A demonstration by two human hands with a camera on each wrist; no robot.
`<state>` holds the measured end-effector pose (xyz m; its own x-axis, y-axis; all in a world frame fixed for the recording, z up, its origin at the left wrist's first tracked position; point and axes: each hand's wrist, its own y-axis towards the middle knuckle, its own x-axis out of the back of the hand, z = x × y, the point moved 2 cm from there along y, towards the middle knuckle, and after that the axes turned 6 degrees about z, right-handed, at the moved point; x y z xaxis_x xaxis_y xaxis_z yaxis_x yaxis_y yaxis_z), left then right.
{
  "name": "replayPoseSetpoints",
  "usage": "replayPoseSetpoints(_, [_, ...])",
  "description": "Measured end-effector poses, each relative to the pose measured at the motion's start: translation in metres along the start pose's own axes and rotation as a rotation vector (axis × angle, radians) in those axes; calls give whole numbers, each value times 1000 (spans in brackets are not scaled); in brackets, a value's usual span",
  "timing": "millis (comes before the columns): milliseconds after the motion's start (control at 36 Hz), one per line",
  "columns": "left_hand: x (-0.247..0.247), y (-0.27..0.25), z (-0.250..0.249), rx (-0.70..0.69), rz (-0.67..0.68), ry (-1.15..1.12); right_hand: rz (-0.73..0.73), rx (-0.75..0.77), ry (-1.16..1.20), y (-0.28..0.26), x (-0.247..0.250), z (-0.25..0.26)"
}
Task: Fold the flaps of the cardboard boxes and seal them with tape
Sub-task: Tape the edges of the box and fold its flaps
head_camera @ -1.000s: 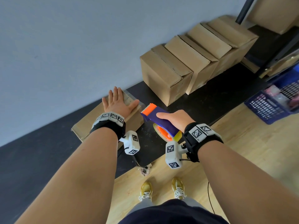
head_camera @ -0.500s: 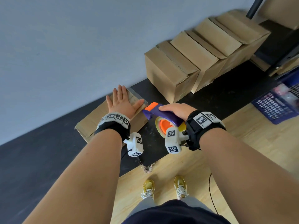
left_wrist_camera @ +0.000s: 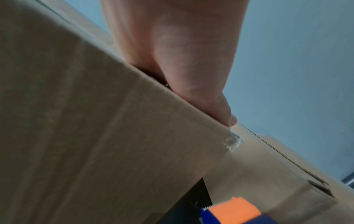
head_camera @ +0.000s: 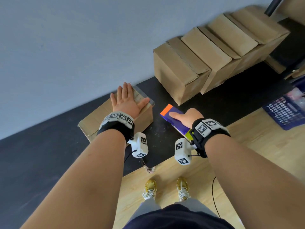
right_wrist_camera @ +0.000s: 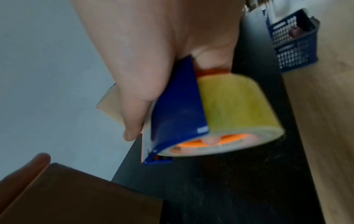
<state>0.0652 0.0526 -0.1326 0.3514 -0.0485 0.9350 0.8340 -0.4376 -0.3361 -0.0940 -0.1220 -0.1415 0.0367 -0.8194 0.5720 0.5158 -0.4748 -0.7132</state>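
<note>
Left hand [head_camera: 127, 103] is lying flat, fingers spread, pressing the low cardboard box [head_camera: 94, 121] on the black mat by the wall. Right hand [head_camera: 187, 117] is wrapping its grip around the tape dispenser [head_camera: 173, 118] just right of it. I'd keep that palm down firmly while running tape along the seam.

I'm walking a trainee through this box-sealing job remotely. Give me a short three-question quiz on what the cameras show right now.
1. True or false: the left hand grips the tape dispenser.
2. Multiple choice: the box under the left hand stands where? A) on the wooden floor, B) on the black mat beside the wall, C) in the blue crate.
3. Fill in: the roll of tape on the dispenser looks ____ in colour.

Key
1. False: the right hand holds it; the left lies flat on the box.
2. B.
3. Yellow.
</note>
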Motion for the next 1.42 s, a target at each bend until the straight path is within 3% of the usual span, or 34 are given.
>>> replayPoseSetpoints(194, [-2, 0, 1, -4, -12, -5, 36, 34, -292, 8, -16, 15])
replayPoseSetpoints(306, [-2, -1, 2, -4, -34, -17, 86, -22, -396, 19, -35, 7])
replayPoseSetpoints(611, [5, -1, 3, -8, -15, -57, -30, 19, -521, 20, -43, 10])
replayPoseSetpoints(778, [21, 0, 5, -25, -69, -143, -179, 57, -255, 11, -24, 29])
replayPoseSetpoints(833, [28, -2, 6, -12, -75, -155, -91, 133, 31, 8, -22, 38])
replayPoseSetpoints(917, [36, -7, 9, 51, -102, -168, 158, 169, 606, -1, -23, 51])
replayPoseSetpoints(972, [38, -10, 15, 97, -130, -211, 193, 204, 719, -10, -23, 60])
replayPoseSetpoints(1055, [38, -15, 23, 120, -174, -309, 187, 306, 728, -21, -26, 71])
replayPoseSetpoints(1194, [37, -27, 39, 180, -228, -418, 65, 358, 550, -16, -35, 81])
replayPoseSetpoints(1416, [27, -41, 62, 322, -195, -733, -104, 413, 316, -14, -33, 93])
